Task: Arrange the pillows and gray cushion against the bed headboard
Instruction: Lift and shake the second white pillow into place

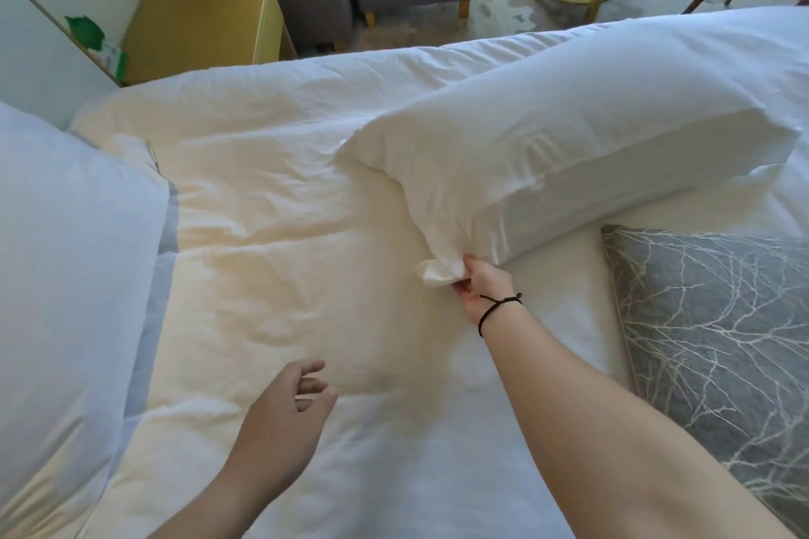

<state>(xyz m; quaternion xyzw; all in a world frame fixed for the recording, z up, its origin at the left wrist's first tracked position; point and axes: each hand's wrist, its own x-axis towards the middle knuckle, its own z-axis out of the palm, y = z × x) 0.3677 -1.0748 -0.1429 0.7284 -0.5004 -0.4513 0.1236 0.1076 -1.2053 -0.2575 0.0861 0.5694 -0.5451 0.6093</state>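
Gray cushion (pixel 718 346) cut off at right edge, left pillow (pixel 65 276) cropped – headboard out of view

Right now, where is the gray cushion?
In the head view the gray cushion lies flat on the bed's right side, just below the white pillow and beside the right forearm.

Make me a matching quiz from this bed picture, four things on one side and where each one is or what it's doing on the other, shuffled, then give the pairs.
1. right hand
2. left hand
3. gray cushion
4. yellow nightstand

A. on the floor beyond the bed
B. lying on the bed at right
C. pinches the white pillow's corner
D. open above the duvet, holding nothing

Pairs: 1-C, 2-D, 3-B, 4-A
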